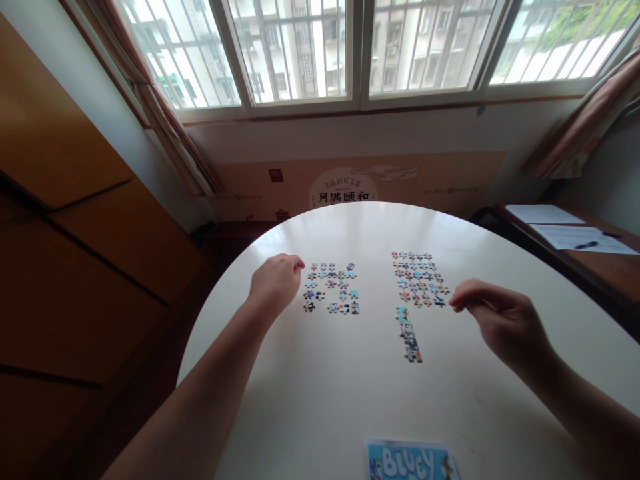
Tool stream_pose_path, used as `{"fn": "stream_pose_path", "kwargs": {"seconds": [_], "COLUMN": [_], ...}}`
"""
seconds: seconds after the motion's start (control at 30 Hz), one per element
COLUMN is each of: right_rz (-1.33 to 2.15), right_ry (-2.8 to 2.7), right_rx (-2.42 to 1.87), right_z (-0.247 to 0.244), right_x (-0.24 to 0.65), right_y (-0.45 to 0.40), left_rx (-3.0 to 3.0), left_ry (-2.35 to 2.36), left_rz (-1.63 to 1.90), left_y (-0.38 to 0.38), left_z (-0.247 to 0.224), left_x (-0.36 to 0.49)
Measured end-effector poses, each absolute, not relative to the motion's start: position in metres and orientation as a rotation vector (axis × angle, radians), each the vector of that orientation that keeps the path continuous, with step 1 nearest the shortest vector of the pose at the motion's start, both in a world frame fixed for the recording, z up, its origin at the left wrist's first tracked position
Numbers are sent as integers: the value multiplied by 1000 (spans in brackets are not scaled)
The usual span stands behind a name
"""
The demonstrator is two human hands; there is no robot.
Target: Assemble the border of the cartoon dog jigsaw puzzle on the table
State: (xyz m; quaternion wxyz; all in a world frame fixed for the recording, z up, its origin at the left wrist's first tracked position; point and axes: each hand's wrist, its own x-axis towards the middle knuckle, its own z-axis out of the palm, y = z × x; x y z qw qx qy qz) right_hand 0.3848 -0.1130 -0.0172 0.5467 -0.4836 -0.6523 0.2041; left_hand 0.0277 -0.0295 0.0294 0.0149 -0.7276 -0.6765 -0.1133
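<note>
My left hand [277, 280] is closed just left of the left group of loose puzzle pieces [333, 274]; anything between its fingertips is too small to make out. To the right lies a denser group of pieces [417, 275], set out in rows. My right hand [495, 310] hovers by that group's lower right corner, thumb and forefinger pinched together, with whatever they hold hidden. A narrow joined strip of puzzle [410, 337] lies below the right group. Near the bottom edge is a blue box or card [410, 461] marked BLUEY.
All the pieces lie on a round white table [310, 400]. A brown side table [613, 267] with papers [575, 238] and a pen stands at the right. Orange-brown cabinets [95, 267] are on the left, and barred windows stretch across the back.
</note>
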Motion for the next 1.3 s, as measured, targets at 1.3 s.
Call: {"fn": "stream_pose_path", "kwargs": {"seconds": [1.3], "right_rz": [479], "right_ry": [-1533], "right_rx": [-1141], "right_z": [-15], "right_x": [383], "right_y": [-113], "left_rx": [-2308], "left_ry": [-2177], "left_rz": [-80], "left_y": [-21], "left_z": [16], "left_x": [19]}}
